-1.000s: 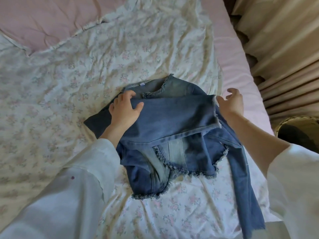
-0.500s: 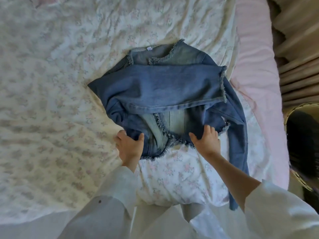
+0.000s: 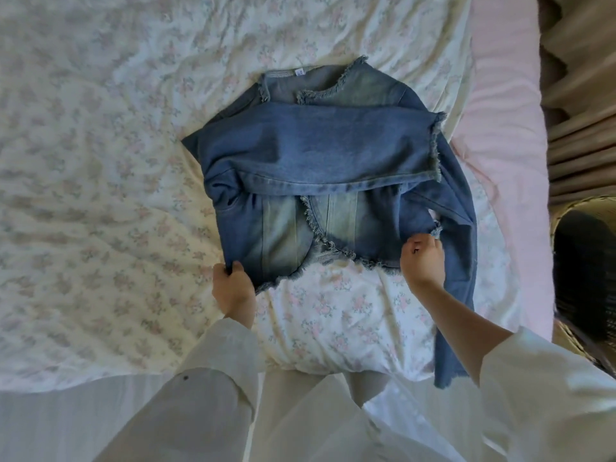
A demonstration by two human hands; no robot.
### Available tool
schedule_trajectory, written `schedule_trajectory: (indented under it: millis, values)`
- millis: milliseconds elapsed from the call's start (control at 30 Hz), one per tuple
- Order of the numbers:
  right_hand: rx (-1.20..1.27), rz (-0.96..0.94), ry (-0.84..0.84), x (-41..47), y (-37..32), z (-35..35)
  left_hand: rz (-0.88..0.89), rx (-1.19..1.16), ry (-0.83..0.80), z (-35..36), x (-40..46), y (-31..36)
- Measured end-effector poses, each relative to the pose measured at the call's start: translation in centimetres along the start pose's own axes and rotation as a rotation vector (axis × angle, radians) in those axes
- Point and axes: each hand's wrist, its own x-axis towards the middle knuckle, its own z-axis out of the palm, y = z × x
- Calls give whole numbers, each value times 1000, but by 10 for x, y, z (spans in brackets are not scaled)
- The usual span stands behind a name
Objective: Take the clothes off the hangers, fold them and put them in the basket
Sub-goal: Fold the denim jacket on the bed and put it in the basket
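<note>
Head view: left hand (image 3: pixel 233 288), right hand (image 3: pixel 422 258) grip jacket (image 3: pixel 320 151) hem; basket (image 3: pixel 586 271) cropped.

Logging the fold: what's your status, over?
Left hand grips the jacket hem corner, right hand pinches the other. One sleeve hangs off the bed, unfolded. Basket at right, nothing blocking.

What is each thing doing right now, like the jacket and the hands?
Jacket: flat on the bed, one sleeve folded across, the other hanging off the edge.
Left hand: grips the hem corner.
Right hand: pinches the hem.
Basket: beside the bed, contents unclear.
</note>
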Motion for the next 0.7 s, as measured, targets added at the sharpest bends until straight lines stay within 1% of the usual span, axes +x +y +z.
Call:
schedule_trajectory:
  millis: [67, 100, 200, 267, 367, 400, 533, 633, 700]
  values:
    - [60, 82, 104, -2, 10, -10, -32, 130, -37, -2, -1, 0]
    - [75, 120, 142, -1, 15, -16, -40, 154, -58, 1, -3, 4]
    - [101, 236, 195, 7, 32, -37, -35, 291, -52, 18, -10, 17]
    - [103, 302, 205, 15, 48, -48, 40, 403, -33, 36, -24, 27]
    - [190, 362, 200, 24, 67, -57, 244, 486, -25, 63, -47, 38]
    - [223, 376, 163, 25, 71, -60, 315, 514, -41, 72, -55, 41]
    - [216, 390, -126, 25, 80, -64, 540, 538, -183, 108, -82, 55]
    - [286, 436, -232, 23, 89, -65, 732, 439, -326, 133, -103, 70]
    - [405, 470, -276, 22, 102, -72, 899, 443, -385, 152, -119, 80]
